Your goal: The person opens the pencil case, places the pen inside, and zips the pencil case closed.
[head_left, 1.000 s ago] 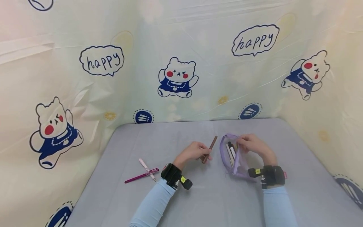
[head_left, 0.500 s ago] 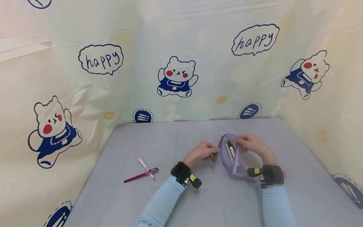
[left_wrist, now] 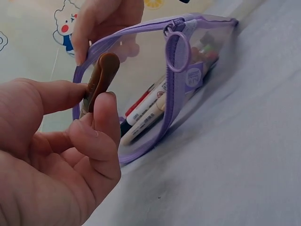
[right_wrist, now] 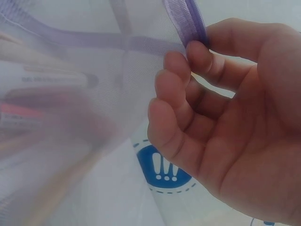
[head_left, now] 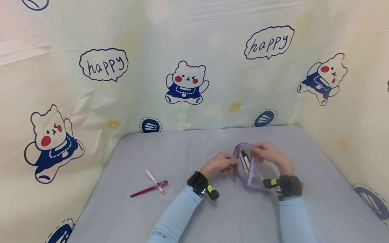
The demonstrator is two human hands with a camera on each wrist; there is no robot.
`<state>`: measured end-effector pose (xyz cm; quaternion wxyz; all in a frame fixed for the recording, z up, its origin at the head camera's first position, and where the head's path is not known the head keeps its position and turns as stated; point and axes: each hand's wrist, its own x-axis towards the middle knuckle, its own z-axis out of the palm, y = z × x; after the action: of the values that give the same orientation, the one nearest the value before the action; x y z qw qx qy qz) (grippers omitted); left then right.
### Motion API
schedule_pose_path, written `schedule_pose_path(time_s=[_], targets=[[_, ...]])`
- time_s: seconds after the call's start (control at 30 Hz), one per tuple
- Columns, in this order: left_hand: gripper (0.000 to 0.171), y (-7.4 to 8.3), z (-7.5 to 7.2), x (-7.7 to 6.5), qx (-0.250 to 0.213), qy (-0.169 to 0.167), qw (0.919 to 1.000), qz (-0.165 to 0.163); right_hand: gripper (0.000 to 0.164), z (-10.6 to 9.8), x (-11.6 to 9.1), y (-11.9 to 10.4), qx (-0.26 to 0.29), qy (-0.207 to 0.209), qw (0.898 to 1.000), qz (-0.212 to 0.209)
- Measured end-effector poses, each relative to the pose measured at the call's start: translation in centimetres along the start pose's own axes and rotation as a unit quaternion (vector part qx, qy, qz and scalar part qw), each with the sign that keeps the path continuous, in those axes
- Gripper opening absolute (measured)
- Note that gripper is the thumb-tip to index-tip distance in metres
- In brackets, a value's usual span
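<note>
My left hand (head_left: 220, 162) pinches a brown pen (left_wrist: 104, 70) between thumb and fingers. The pen's rounded clip end overlaps the open mouth of a see-through mesh pencil case (head_left: 250, 175) with purple trim. On the other side of that mouth, my right hand (head_left: 268, 153) pinches the purple zipper edge (right_wrist: 190, 21) between thumb and index finger. Several pens lie inside the case, among them a white pen (left_wrist: 149, 104) and a cream pen (left_wrist: 146, 125). A round purple zipper pull (left_wrist: 178, 52) hangs at the rim.
On the grey tabletop (head_left: 182, 145), left of my left forearm, a magenta pen (head_left: 149, 189) lies crossed over a pale pink pen (head_left: 152, 177). A patterned curtain (head_left: 136, 101) stands behind the table and along its sides.
My left hand has carried the brown pen rightward from beside the case to its mouth. My right hand keeps hold of the case's edge. The head view has shifted slightly.
</note>
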<state>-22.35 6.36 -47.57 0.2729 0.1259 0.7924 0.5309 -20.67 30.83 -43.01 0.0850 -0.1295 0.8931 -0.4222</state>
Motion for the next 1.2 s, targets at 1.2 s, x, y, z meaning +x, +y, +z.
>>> schedule_pose_path(time_s=[1.2], targets=[[0.026, 1.1, 2.5, 2.5, -0.079, -0.086, 0.9930, -0.014, 0.030, 0.4, 0.4, -0.3, 0.002, -0.008, 1.000, 0.011]])
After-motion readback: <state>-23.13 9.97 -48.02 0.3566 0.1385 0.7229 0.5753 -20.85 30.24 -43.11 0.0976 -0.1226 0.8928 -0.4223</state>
